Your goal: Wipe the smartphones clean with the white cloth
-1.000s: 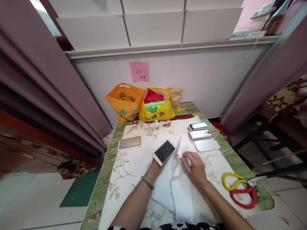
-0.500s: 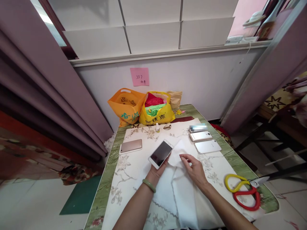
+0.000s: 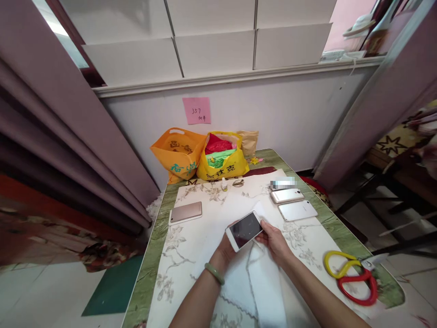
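Note:
A white smartphone point(image 3: 244, 230) with a dark screen facing up is held over the table, tilted a little. My left hand point(image 3: 223, 251) supports it from below and along its left side, its fingers mostly hidden behind the phone; a green bangle point(image 3: 215, 273) circles that wrist. At the phone's right end, my right hand point(image 3: 276, 242) grips the edge, thumb near the screen and fingers curled underneath. White cloth point(image 3: 268, 287) lies spread beneath both hands, its wavy edge visible. Whether the right fingers also pinch some cloth is hard to see.
Several phones lie about: a rose-gold one point(image 3: 186, 212) at left, a gold one point(image 3: 287, 196) and a white one point(image 3: 297, 211) at right. Scissors point(image 3: 355, 273) rest near the right edge. A small bottle point(image 3: 224, 184), orange bag point(image 3: 179, 157) and yellow bag point(image 3: 223, 159) stand behind.
The phone has moved right and slightly toward me and turned flatter. My right hand, earlier pinching near the cloth apart from the phone, now grips the phone's right end.

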The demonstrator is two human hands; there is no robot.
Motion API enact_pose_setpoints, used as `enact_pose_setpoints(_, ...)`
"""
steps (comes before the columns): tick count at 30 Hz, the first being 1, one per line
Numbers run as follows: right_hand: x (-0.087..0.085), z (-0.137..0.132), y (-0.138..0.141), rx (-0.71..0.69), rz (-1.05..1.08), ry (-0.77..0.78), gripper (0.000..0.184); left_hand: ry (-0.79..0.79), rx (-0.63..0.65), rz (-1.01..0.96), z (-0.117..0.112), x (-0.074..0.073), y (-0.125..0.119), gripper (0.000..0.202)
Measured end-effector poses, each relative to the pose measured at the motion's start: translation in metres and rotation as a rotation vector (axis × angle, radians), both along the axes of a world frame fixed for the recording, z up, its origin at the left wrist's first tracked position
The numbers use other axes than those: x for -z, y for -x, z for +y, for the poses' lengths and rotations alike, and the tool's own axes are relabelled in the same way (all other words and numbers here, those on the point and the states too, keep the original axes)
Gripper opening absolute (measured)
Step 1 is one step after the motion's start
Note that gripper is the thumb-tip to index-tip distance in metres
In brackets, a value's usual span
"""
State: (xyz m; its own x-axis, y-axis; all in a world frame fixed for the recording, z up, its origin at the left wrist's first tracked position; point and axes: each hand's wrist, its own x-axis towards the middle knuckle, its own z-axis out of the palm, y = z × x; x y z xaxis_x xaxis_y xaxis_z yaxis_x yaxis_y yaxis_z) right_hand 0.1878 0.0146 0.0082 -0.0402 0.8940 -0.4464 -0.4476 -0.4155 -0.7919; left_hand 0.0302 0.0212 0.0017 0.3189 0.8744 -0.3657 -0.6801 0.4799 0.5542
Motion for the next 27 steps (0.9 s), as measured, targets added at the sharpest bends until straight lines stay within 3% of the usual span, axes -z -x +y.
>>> enact_pose_setpoints(5, 0.008, 0.0, 0.0, 0.178, 0.157, 0.089, 0.03, -0.075, 0.11, -0.103, 0.007, -0.002, 0.001, 0.04)
enact_pose_setpoints(10, 0.015, 0.002, -0.001, 0.259, 0.209, 0.108, 0.025, -0.148, 0.135, -0.211, 0.003, -0.008, 0.006, 0.085)
enact_pose_setpoints(14, 0.018, 0.0, -0.005, 0.272, 0.23, 0.087, 0.029, -0.174, 0.19, -0.249, -0.005, -0.008, 0.006, 0.071)
enact_pose_setpoints(18, 0.015, -0.003, -0.007, 0.262, 0.242, 0.054, 0.033, -0.062, 0.08, -0.235, -0.006, -0.008, 0.007, 0.047)
enact_pose_setpoints(21, 0.012, -0.005, -0.007, 0.236, 0.254, 0.008, 0.035, -0.035, 0.035, -0.21, -0.001, -0.011, 0.007, 0.048)
enact_pose_setpoints(27, 0.009, -0.007, -0.004, 0.288, 0.246, -0.046, 0.035, 0.011, 0.1, -0.157, 0.005, -0.012, 0.008, 0.06)
